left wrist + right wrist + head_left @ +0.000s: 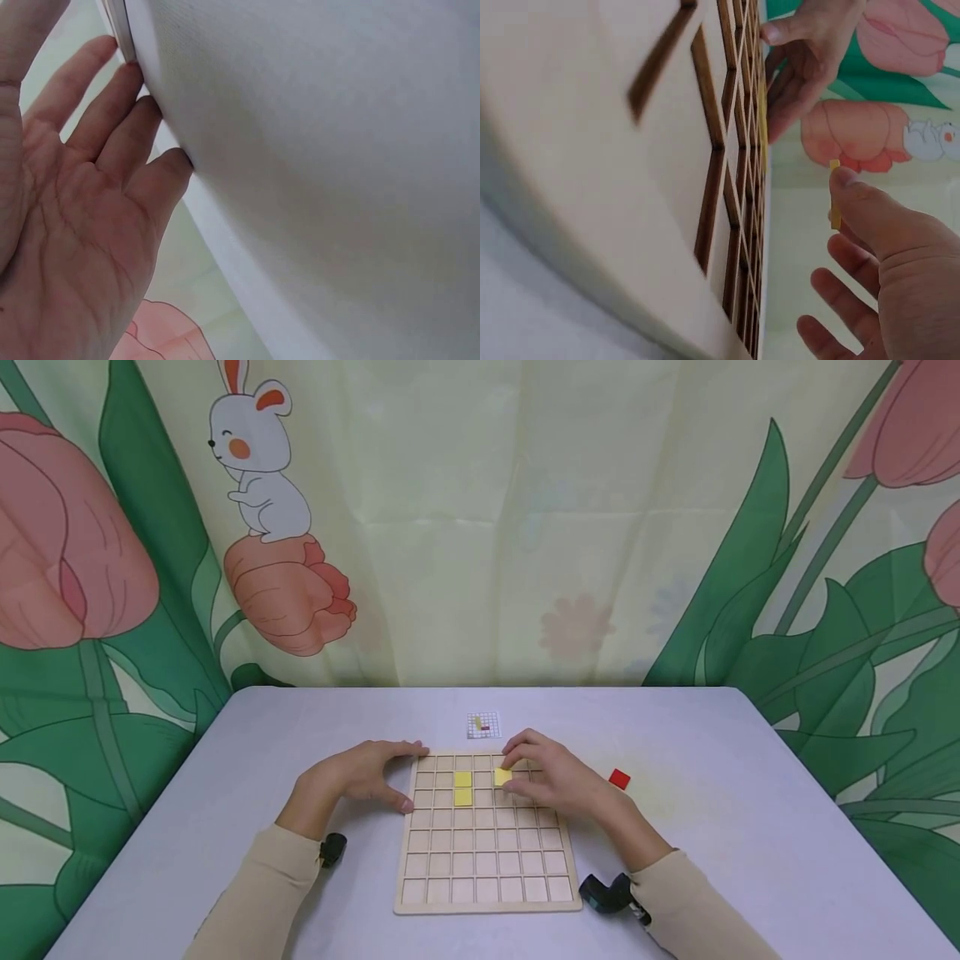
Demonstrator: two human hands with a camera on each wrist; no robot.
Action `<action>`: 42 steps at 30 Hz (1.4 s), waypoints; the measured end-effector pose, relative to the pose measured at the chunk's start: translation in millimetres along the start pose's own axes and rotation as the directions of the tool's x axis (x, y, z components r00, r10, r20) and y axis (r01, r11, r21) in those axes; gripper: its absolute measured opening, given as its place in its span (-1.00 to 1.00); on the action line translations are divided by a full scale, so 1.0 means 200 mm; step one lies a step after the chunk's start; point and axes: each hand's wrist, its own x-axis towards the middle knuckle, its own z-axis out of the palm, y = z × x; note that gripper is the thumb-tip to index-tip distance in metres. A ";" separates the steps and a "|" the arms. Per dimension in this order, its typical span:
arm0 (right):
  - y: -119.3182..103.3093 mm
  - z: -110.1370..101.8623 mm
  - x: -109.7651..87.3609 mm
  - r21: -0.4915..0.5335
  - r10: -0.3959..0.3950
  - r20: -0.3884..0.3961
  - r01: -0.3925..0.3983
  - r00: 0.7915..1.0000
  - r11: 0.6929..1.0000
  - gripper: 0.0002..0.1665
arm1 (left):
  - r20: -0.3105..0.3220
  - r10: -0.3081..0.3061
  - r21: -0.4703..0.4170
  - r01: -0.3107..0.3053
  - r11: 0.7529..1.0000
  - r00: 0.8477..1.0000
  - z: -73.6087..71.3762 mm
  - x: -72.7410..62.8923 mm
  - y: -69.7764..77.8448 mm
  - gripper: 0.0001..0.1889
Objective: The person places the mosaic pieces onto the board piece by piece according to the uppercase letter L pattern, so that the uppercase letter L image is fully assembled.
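A wooden grid board [487, 865] lies flat on the table, with two yellow square tiles [463, 797] in neighbouring cells, one above the other. My left hand [365, 772] touches the board's left side, thumb and fingers spread apart along the edge. In the left wrist view its fingertips [129, 75] meet the board's edge near the table. My right hand [551, 775] pinches a third yellow square tile [502, 777] between thumb and index finger over the board's upper right part. In the right wrist view this tile [835, 210] is edge-on, held off the grid, the other fingers spread.
A small card [483, 725] printed with a coloured grid pattern lies behind the board. To the right of the board, beyond my right wrist, is a red tile [619, 778]. A curtain [510, 527] with printed flowers hangs behind the white table [712, 735].
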 end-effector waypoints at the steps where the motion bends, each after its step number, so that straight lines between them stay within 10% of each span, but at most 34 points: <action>1: -0.01 0.00 0.00 0.000 -0.006 0.001 0.006 1.000 1.000 -0.82 | -0.001 -0.003 -0.001 0.003 1.000 1.000 0.00 0.00 0.00 -0.04; 23: -0.10 0.18 0.06 0.051 -0.057 0.096 0.052 0.994 0.997 -0.83 | -0.006 -0.039 -0.005 0.039 0.999 0.999 0.02 0.01 0.00 -0.02; 42: -0.13 0.25 0.06 -0.106 -0.029 0.135 0.043 0.990 0.993 -0.80 | -0.001 -0.047 -0.012 0.047 0.999 0.999 0.00 0.00 0.02 -0.03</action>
